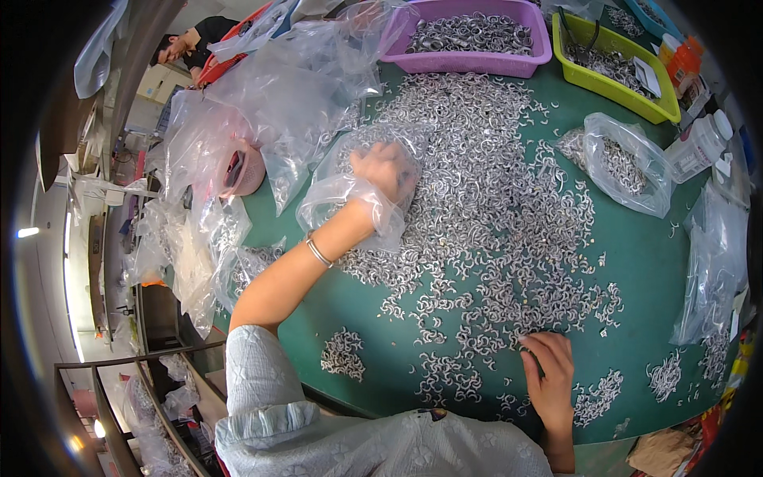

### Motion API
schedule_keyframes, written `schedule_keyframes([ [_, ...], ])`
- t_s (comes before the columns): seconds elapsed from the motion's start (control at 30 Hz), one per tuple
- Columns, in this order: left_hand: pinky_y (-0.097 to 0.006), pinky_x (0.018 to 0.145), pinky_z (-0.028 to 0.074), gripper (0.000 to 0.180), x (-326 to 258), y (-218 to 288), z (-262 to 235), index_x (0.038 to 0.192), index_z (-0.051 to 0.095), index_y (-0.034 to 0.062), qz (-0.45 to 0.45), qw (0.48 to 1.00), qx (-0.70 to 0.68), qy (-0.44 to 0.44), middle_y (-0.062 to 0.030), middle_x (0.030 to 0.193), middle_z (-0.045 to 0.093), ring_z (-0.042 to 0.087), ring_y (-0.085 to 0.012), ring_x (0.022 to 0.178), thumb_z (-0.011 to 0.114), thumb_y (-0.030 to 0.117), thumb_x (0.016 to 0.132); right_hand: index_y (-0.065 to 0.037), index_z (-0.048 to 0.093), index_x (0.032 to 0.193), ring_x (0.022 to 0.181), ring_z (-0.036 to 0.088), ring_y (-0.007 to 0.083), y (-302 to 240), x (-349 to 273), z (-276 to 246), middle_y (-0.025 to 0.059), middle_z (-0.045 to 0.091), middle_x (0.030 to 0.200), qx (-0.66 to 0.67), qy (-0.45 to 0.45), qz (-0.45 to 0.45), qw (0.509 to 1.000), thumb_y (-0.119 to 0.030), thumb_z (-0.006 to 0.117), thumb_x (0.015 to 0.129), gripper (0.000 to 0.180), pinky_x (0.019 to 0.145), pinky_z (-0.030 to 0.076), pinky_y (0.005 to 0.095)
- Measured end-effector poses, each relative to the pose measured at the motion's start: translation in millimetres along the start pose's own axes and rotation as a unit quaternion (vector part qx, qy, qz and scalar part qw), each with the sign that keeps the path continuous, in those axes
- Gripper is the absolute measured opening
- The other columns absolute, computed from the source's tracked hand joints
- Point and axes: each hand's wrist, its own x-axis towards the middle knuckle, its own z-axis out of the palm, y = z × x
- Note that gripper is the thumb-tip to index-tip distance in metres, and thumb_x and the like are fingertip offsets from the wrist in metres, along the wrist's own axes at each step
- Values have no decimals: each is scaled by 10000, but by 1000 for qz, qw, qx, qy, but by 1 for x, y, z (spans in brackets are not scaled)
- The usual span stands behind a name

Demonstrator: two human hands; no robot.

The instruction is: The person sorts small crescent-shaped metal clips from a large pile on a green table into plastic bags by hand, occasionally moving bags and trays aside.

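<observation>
Hundreds of curved silvery metal clips (493, 215) surround both hands: left (385, 171) in crinkly clear bag (350, 187).

- Small curved parts (493, 199): bright metal, shiny, silvery.
- Bag (350, 187) around left hand (387, 171): thin clear plastic, glossy, crinkled.
- Desk (652, 262): matt green covering, smooth.
- Purple bin (465, 62) and green bin (612, 83): smooth plastic, slight sheen.
- Bracelet (318, 253): polished metal.
- Sleeve (254, 366): pale patterned cloth, matt.

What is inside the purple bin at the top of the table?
The purple bin is filled with small silver metal rings, heaped near its rim. Its bottom is covered by them and cannot be seen.
</observation>
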Motion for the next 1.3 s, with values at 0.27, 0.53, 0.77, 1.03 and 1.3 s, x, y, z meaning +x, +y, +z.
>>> schedule_keyframes([
  [0.27, -385, 791, 348, 115, -6, 5, -16, 750, 664, 124, -12, 997, -57, 57, -3, 875, 608, 566, -202, 883, 721, 104, 652, 2, 639, 960, 859, 570, 309, -3, 2, 2, 124, 620, 949, -1, 12, 1, 1000, 15, 638, 772, 188, 778, 435, 382],
  [0.53, -345, 761, 428, 163, -26, 5, -35, 850, 639, 71, -71, 978, -169, 100, -59, 871, 647, 612, -208, 835, 695, 39, 700, 3, 645, 955, 855, 569, 306, -5, 2, 2, 124, 621, 944, -10, 11, -3, 1000, 20, 631, 775, 182, 779, 432, 375],
  [0.77, -298, 659, 472, 112, -40, 22, -52, 856, 623, 20, -229, 903, -349, 101, -79, 823, 653, 615, -161, 752, 680, 36, 760, -14, 648, 977, 880, 571, 290, -4, -1, 5, 103, 621, 960, -23, 12, -23, 999, -9, 648, 774, 203, 782, 422, 386],
  [1.03, -297, 631, 483, 143, -51, 17, -51, 849, 670, -18, -220, 907, -310, 182, -115, 789, 676, 634, -196, 686, 658, 1, 707, -6, 649, 971, 871, 573, 287, -10, -6, 8, 107, 625, 952, -40, 20, -50, 998, -13, 641, 789, 182, 783, 422, 382],
  [1.3, -284, 573, 470, 108, -67, 14, -60, 880, 686, -52, -296, 875, -354, 144, -119, 709, 669, 593, -122, 612, 664, 11, 796, 6, 648, 960, 882, 575, 303, -25, -18, 6, 130, 630, 945, -52, 17, -59, 997, 0, 630, 794, 167, 800, 421, 374],
])
